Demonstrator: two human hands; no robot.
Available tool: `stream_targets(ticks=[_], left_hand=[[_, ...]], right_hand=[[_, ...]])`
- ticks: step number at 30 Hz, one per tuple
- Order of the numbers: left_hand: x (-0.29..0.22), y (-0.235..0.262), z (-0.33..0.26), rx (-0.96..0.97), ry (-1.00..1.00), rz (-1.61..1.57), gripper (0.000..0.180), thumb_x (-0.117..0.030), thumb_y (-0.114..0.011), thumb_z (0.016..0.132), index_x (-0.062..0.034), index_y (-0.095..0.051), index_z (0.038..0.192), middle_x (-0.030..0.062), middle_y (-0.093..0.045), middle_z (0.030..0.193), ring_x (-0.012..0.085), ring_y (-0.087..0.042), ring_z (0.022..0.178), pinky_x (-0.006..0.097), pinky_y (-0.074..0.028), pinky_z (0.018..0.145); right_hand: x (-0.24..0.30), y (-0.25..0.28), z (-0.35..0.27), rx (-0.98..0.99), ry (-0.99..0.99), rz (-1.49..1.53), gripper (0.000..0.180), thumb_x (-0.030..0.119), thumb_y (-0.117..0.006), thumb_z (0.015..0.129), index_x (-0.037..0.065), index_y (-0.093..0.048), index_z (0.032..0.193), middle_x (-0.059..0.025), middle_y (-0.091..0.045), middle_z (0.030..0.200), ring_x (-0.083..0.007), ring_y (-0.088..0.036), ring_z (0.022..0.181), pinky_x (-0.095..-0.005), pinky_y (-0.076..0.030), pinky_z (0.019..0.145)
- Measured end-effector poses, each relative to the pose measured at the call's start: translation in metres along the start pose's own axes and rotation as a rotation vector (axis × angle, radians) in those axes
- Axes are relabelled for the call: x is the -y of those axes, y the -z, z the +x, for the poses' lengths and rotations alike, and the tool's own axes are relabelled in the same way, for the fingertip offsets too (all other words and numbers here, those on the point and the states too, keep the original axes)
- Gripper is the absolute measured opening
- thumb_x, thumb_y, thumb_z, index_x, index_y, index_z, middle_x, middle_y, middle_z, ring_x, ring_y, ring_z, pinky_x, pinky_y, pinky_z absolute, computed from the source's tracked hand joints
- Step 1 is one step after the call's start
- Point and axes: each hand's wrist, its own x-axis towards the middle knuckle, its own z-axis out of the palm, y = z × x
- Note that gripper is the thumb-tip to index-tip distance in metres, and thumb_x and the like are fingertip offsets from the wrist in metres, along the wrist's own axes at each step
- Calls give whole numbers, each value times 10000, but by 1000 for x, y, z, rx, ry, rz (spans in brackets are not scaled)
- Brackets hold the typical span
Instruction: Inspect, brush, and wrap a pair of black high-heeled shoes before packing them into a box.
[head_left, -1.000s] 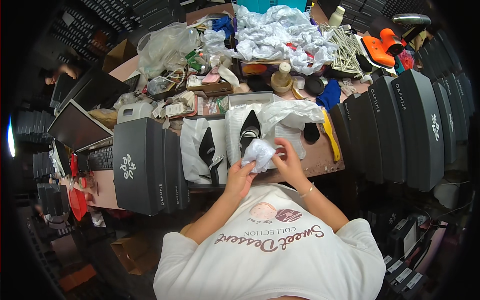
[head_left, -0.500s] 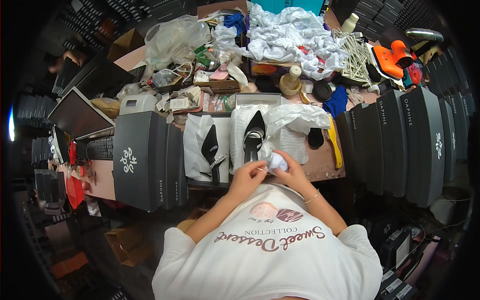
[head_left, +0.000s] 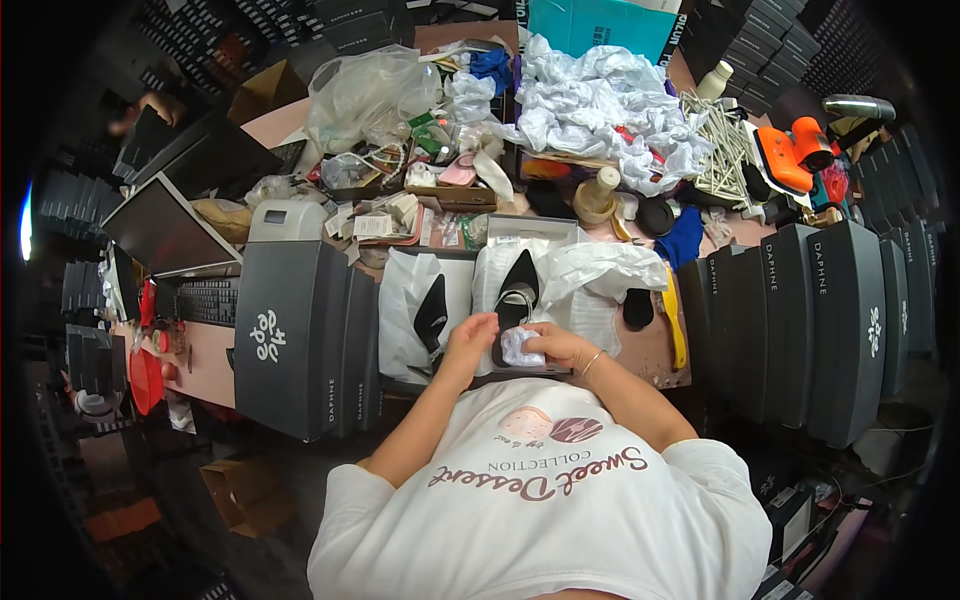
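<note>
At the near edge of the counter, right in front of my chest, I see both hands meeting over a black pointed shoe that lies toe-away on white wrapping paper. My right hand is curled around a small wad of white tissue paper, fingers closed on it from the right side, and the wad sits at the heel opening of that shoe. My left hand comes in from the left with its fingers bent and close together, fingertips touching the wad's left side near the shoe's heel; I cannot tell whether it pinches anything.

Just left of that shoe lies a second black pointed shoe on its own sheet of white paper, toe pointing far as well, close beside my left hand. To the left of the two shoes stand dark grey shoeboxes on end, and a longer row of dark grey boxes stands to the right. A yellow shoehorn lies between the right-hand paper and that row. Farther off, a heap of crumpled white tissue covers the far middle of the counter, with an orange tool at the far right and a laptop at the far left.
</note>
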Motion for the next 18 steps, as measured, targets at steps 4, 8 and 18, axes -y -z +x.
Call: stream_targets(ticks=[4,8,18], left_hand=[[-7,-1,5,-200,-162,-18,437,-357,-466,968,-8,-511,1228,125,-590,1133,201,-581,1042,321,-451,926],[-57,-30,-20,205,280,-598,573,-503,-397,949,-17,-499,1235,166,-592,1128,262,-590,1042,377,-464,935],[-36,-39,-62,343,322,-767,387,-91,-455,907,-50,-424,1290,164,-582,1143,283,-575,1055,453,-516,856]], right_hand=[[43,-37,-61,45,111,69,500,-10,-591,690,-25,-563,1189,-71,-639,1011,-135,-618,892,-254,-494,820],[77,-63,-102,248,120,-10,507,-11,-586,701,-32,-549,1206,-76,-623,1037,-144,-606,924,-257,-475,848],[89,-41,-167,-415,688,-431,400,132,-729,759,30,-544,1099,-4,-541,922,-84,-503,844,-221,-420,734]])
